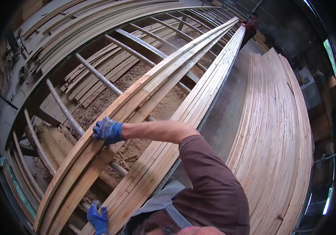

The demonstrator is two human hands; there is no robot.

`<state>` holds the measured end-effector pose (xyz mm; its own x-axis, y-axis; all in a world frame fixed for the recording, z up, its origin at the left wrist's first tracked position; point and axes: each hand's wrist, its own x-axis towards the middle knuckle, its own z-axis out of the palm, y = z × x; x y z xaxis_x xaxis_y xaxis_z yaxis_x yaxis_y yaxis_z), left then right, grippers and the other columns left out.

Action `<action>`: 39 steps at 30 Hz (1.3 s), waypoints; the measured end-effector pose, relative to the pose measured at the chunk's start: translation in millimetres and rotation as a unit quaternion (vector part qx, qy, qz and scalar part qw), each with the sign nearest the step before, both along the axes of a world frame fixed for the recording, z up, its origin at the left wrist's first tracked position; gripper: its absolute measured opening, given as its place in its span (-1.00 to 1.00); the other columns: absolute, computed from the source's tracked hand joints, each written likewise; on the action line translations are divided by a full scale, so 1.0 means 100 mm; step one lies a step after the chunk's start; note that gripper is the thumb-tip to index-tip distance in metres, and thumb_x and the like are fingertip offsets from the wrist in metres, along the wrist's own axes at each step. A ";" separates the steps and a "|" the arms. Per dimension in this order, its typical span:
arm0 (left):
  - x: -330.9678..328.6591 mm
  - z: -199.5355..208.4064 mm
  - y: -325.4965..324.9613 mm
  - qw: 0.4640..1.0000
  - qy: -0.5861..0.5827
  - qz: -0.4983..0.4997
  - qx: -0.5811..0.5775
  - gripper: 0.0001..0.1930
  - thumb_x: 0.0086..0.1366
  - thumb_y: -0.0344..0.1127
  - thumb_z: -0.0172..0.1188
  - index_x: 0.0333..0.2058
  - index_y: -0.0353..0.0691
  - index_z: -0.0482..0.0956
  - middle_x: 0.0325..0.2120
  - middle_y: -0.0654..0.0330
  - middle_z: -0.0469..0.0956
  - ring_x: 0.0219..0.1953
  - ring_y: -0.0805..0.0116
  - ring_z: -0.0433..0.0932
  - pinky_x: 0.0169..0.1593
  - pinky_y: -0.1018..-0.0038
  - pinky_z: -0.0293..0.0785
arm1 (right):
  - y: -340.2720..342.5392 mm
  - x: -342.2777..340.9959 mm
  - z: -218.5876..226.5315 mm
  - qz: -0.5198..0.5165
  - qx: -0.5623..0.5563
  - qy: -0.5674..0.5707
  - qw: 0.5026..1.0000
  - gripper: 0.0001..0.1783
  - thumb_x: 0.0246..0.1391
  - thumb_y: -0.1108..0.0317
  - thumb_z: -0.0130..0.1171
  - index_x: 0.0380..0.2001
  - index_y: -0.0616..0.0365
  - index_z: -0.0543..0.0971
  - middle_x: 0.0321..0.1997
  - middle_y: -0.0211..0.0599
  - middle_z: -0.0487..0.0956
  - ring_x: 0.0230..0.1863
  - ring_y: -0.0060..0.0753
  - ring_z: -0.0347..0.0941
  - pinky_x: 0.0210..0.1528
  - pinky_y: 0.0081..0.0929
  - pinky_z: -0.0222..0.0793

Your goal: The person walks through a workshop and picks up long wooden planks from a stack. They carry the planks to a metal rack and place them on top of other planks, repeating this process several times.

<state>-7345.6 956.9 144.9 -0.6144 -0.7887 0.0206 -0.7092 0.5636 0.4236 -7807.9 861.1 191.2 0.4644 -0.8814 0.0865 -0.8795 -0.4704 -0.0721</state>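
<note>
My right hand (108, 130), in a blue work glove, reaches across to the left with its fingers curled over a long wooden board (136, 91). That board is the outermost of several lying side by side on a metal roller rack (97, 74). My left hand (97, 217), gloved too, is low in the picture at the left edge of a second row of long, narrow planks (164, 143). Its fingers are apart, and its palm is partly hidden. Both rows of wood run away from me toward the far end of the rack.
A co-worker (250, 27) stands at the far end, hands by the plank ends. On my right lies a wide stack of long planks (271, 129). Sawdust (130, 154) and loose boards (101, 68) lie beneath the rollers. More lumber (97, 23) is piled beyond the rack's left side.
</note>
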 end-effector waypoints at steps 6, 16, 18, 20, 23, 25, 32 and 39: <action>-0.06 0.32 0.13 0.999 -0.005 0.012 0.042 -0.50 0.20 0.01 0.34 0.03 -0.14 0.64 -0.11 0.01 0.66 -0.09 -0.04 0.61 0.02 0.10 0.51 | -0.12 -0.03 -0.02 0.011 0.054 -0.020 0.998 -0.82 0.05 0.35 0.14 -0.55 0.11 0.67 -0.49 0.00 0.62 -0.41 0.07 0.60 -0.35 -0.12 0.52; -0.07 0.16 0.13 0.996 0.009 0.083 -0.033 -0.42 0.22 0.28 0.26 -0.12 -0.16 0.68 -0.40 0.10 0.70 -0.35 0.02 0.66 -0.24 0.15 0.56 | -0.23 -0.10 -0.05 -0.017 0.008 -0.034 0.999 -0.73 0.10 0.10 0.29 -0.39 0.07 0.57 -0.39 -0.04 0.62 -0.30 0.14 0.56 -0.25 0.03 0.44; -0.02 0.12 0.08 0.997 -0.008 0.076 -0.027 -0.35 0.26 0.43 0.11 -0.17 -0.10 0.68 -0.58 0.07 0.61 -0.48 0.08 0.62 -0.36 0.16 0.51 | 0.05 -0.09 0.13 0.009 0.024 -0.059 0.998 -0.74 0.09 0.10 0.31 -0.34 0.04 0.58 -0.36 -0.10 0.63 -0.30 0.11 0.57 -0.27 0.01 0.45; 0.00 -0.07 0.14 0.993 0.036 0.079 -0.085 -0.34 0.32 0.44 0.02 -0.19 -0.11 0.64 -0.67 0.14 0.48 -0.57 0.18 0.54 -0.44 0.17 0.46 | 0.39 0.06 0.36 0.032 -0.038 -0.083 0.995 -0.74 0.06 0.12 0.35 -0.30 0.02 0.59 -0.35 -0.12 0.63 -0.30 0.08 0.57 -0.28 0.01 0.45; -0.20 -0.04 0.36 0.991 0.000 0.085 -0.106 -0.49 0.35 0.24 0.13 -0.15 -0.13 0.64 -0.51 0.11 0.56 -0.42 0.21 0.58 -0.31 0.21 0.53 | 0.69 0.17 0.34 0.024 0.000 -0.067 0.997 -0.73 0.02 0.14 0.39 -0.30 0.03 0.61 -0.41 -0.14 0.63 -0.35 0.04 0.58 -0.32 -0.01 0.46; -0.38 0.45 0.55 0.976 0.091 0.068 -0.187 -0.60 0.31 0.05 0.23 -0.10 -0.14 0.64 -0.29 0.10 0.62 -0.20 0.17 0.61 -0.09 0.23 0.57 | 0.98 0.33 0.47 -0.010 0.032 -0.097 0.995 -0.73 0.00 0.15 0.40 -0.28 0.03 0.65 -0.46 -0.15 0.64 -0.40 0.03 0.60 -0.33 -0.05 0.49; -0.58 0.98 0.42 0.947 0.119 0.134 -0.267 -0.46 0.27 0.09 0.29 0.08 -0.16 0.58 0.00 0.10 0.56 0.00 0.06 0.57 0.14 0.13 0.49 | 1.40 0.28 0.37 0.022 0.052 -0.078 0.995 -0.67 -0.05 0.15 0.43 -0.25 0.07 0.65 -0.38 -0.15 0.67 -0.35 0.03 0.62 -0.30 -0.03 0.51; -0.47 0.80 0.14 0.953 0.000 0.129 -0.273 -0.18 0.31 0.39 0.01 0.27 -0.20 0.44 0.21 -0.07 0.42 0.27 -0.03 0.38 0.35 0.00 0.28 | 1.17 0.10 0.46 -0.031 0.070 -0.065 0.995 -0.68 -0.02 0.15 0.42 -0.19 0.01 0.67 -0.34 -0.10 0.69 -0.32 0.07 0.64 -0.25 -0.04 0.53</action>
<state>-7392.9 970.5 225.1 -0.4014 -0.7858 0.4705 -0.8542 0.5065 0.1173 -7798.1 978.2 237.7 0.4017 -0.9156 0.0161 -0.8854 -0.3928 -0.2485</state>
